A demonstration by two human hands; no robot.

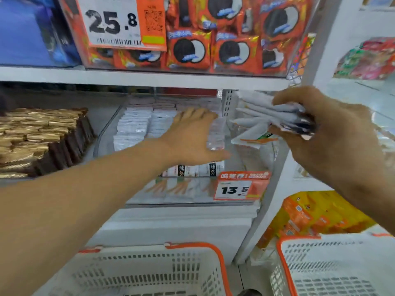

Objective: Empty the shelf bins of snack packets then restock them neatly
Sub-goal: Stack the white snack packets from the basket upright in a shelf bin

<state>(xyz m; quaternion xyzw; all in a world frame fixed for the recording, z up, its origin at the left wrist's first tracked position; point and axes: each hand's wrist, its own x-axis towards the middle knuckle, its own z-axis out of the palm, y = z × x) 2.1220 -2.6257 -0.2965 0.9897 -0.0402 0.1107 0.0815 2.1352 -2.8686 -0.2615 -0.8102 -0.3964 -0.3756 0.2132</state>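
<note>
Right hand [333, 133] gripping a fanned bunch of white snack packets [267, 116] just right of the clear shelf bin [171, 189]; left hand [192, 135] reaching flat, fingers straight, resting over packets inside it. Bin looking largely restocked, white rows lying neat; handful left to place. Two white baskets [149, 270] sitting below, looking empty

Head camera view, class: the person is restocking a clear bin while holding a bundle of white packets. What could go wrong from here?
1. The right hand grips a fanned bundle of white packets; the lowest one hangs loose and could slip out, perhaps missing the baskets below.
2. The left hand lies flat over the stacked packets in the clear bin; pressing or sweeping may knock the neat rows askew.
</note>
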